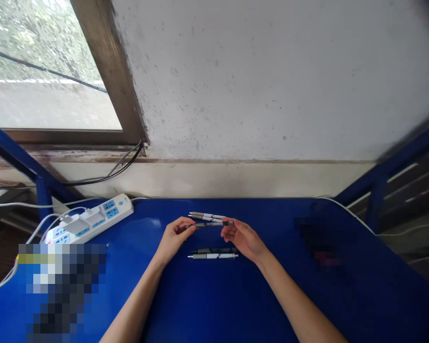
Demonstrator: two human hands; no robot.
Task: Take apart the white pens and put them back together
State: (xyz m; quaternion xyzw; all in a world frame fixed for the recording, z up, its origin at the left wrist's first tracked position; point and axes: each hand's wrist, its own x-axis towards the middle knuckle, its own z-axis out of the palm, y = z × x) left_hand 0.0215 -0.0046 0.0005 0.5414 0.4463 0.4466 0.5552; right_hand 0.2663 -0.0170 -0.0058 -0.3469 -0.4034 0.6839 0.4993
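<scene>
Pen (210,224) looked light, stiff and slick; we pinched its ends, left hand (172,238) and right hand (243,238) fingers seemingly closed on it (others lay nearby).

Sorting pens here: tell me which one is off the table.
The dark pen held level between the left hand and right hand. The others lie on the blue table, two beyond it, two nearer.

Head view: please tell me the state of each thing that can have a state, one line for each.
Left hand: pinches one end of the held pen.
Right hand: pinches the other end.
Held pen: level, lifted off the table.
Far pens: lying flat.
Near pens: lying flat, side by side.
Power strip: plugs inserted, cables attached.
</scene>
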